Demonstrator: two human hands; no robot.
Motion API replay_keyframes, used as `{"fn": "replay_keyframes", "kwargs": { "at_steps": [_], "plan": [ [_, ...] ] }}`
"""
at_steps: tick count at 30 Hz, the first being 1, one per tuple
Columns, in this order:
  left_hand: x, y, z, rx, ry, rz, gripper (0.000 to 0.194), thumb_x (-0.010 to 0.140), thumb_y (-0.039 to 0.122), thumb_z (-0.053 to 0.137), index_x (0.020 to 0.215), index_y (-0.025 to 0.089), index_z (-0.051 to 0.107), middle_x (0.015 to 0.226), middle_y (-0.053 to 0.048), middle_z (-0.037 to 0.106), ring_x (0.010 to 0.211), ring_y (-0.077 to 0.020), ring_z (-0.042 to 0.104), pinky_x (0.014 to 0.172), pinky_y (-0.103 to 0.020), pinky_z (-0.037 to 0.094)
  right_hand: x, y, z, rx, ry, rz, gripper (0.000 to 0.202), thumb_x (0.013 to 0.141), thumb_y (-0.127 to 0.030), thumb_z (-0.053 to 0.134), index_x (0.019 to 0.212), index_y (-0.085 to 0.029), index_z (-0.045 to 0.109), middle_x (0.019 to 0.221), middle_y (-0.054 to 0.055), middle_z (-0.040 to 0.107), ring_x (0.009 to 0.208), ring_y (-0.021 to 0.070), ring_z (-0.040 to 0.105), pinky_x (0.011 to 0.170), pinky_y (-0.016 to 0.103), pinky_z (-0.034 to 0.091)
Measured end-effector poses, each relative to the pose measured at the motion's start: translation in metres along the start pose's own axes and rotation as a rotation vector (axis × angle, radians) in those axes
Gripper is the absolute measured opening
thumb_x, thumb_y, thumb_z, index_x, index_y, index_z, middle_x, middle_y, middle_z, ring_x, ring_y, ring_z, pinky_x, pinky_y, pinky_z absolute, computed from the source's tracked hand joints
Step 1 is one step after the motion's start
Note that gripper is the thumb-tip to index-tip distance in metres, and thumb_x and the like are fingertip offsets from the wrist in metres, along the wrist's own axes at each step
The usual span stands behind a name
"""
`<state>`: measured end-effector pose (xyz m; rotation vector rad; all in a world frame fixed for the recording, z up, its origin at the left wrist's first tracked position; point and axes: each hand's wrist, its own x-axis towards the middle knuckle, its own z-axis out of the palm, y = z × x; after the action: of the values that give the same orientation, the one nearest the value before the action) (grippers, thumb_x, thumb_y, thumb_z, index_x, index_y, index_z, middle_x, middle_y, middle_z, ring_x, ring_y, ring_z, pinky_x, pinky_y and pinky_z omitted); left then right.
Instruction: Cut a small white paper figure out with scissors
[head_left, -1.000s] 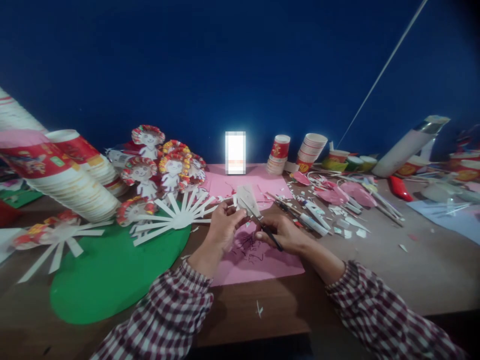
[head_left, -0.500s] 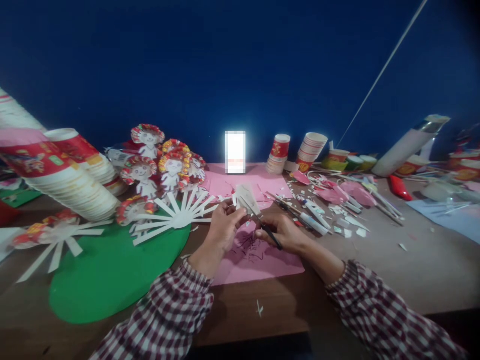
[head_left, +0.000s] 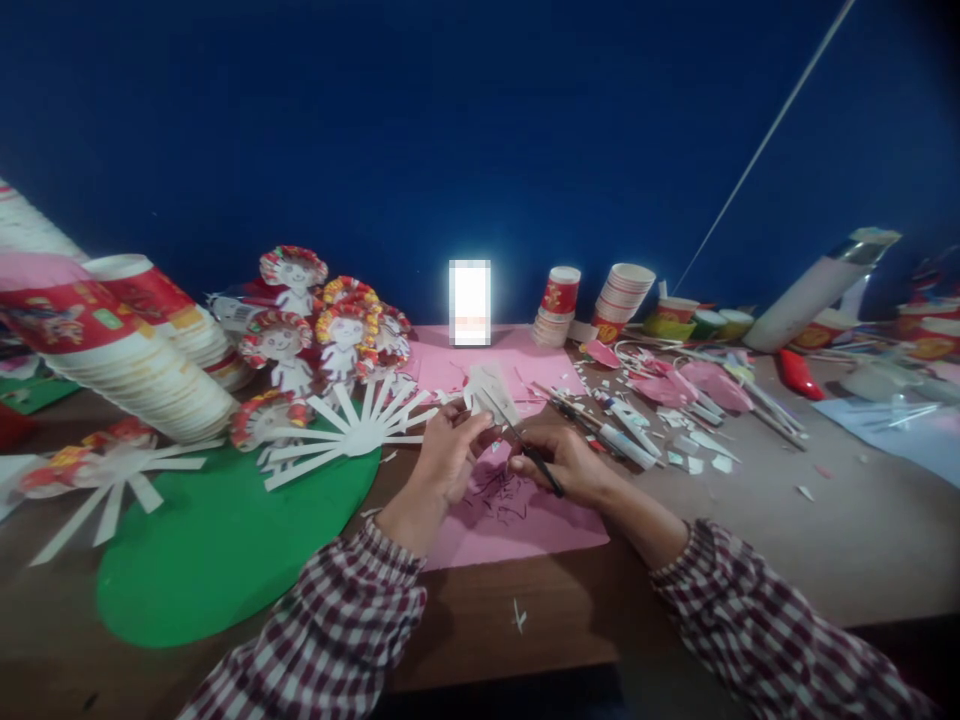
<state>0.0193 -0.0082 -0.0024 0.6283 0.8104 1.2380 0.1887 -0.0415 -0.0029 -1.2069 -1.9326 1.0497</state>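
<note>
Within left grip (head_left: 448, 450), white paper (head_left: 491, 385)

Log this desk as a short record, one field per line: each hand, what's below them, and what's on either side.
left hand: holds pale paper
right hand: grips scissors, blades at the paper
below hands: pink sheet with dark marks
to the left: green sheet, white fan shape partly over it, paper dolls, leaning cup stack
to the right: pens, paper scraps, red object
behind: blue wall
</note>
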Motion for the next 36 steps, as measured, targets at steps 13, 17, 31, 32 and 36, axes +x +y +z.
{"fn": "replay_keyframes", "kwargs": {
  "at_steps": [13, 17, 31, 32, 36],
  "plan": [
    [-0.0002, 0.0101, 0.0007, 0.138, -0.007, 0.019, 0.03, 0.061, 0.018, 0.075, 0.087, 0.014, 0.061, 0.08, -0.003, 0.065, 0.072, -0.0124, 0.062, 0.067, -0.027, 0.052, 0.0005, -0.0009, -0.0022, -0.008, -0.027, -0.032, 0.042, 0.079, -0.053, 0.063, 0.077, -0.012, 0.064, 0.065, 0.001, 0.052, 0.057, 0.0107, 0.043, 0.05, 0.021, 0.033],
    [0.0011, 0.0099, 0.0004, 0.16, -0.009, 0.033, 0.031, 0.059, 0.017, 0.076, 0.087, 0.014, 0.062, 0.08, -0.002, 0.066, 0.071, -0.012, 0.062, 0.065, -0.025, 0.052, -0.0001, -0.0018, -0.0006, 0.03, -0.02, -0.017, 0.043, 0.078, -0.055, 0.064, 0.077, -0.012, 0.063, 0.062, -0.001, 0.049, 0.054, 0.01, 0.042, 0.048, 0.021, 0.031],
    [-0.0009, 0.0026, 0.0017, 0.178, -0.024, 0.083, 0.03, 0.058, 0.017, 0.074, 0.085, 0.013, 0.063, 0.08, -0.003, 0.068, 0.072, -0.0133, 0.062, 0.072, -0.028, 0.051, -0.0013, -0.0011, 0.0027, 0.099, -0.034, 0.028, 0.041, 0.077, -0.053, 0.066, 0.081, -0.012, 0.063, 0.061, -0.002, 0.05, 0.054, 0.0099, 0.042, 0.049, 0.021, 0.034],
    [-0.0009, 0.0027, 0.002, 0.172, -0.023, 0.079, 0.03, 0.058, 0.017, 0.074, 0.085, 0.013, 0.063, 0.08, -0.003, 0.067, 0.072, -0.0133, 0.062, 0.072, -0.028, 0.051, -0.0013, -0.0013, 0.0026, 0.093, -0.031, 0.03, 0.04, 0.077, -0.052, 0.066, 0.081, -0.012, 0.063, 0.06, -0.002, 0.049, 0.053, 0.0096, 0.041, 0.048, 0.021, 0.033],
    [-0.0021, 0.0044, 0.0042, 0.147, -0.021, 0.06, 0.03, 0.057, 0.016, 0.075, 0.085, 0.014, 0.063, 0.079, -0.002, 0.067, 0.072, -0.0132, 0.063, 0.074, -0.029, 0.051, -0.0013, -0.0032, 0.0024, 0.07, -0.022, 0.032, 0.041, 0.078, -0.053, 0.065, 0.081, -0.012, 0.063, 0.059, -0.003, 0.048, 0.052, 0.0092, 0.04, 0.047, 0.021, 0.03]
  ]
}}
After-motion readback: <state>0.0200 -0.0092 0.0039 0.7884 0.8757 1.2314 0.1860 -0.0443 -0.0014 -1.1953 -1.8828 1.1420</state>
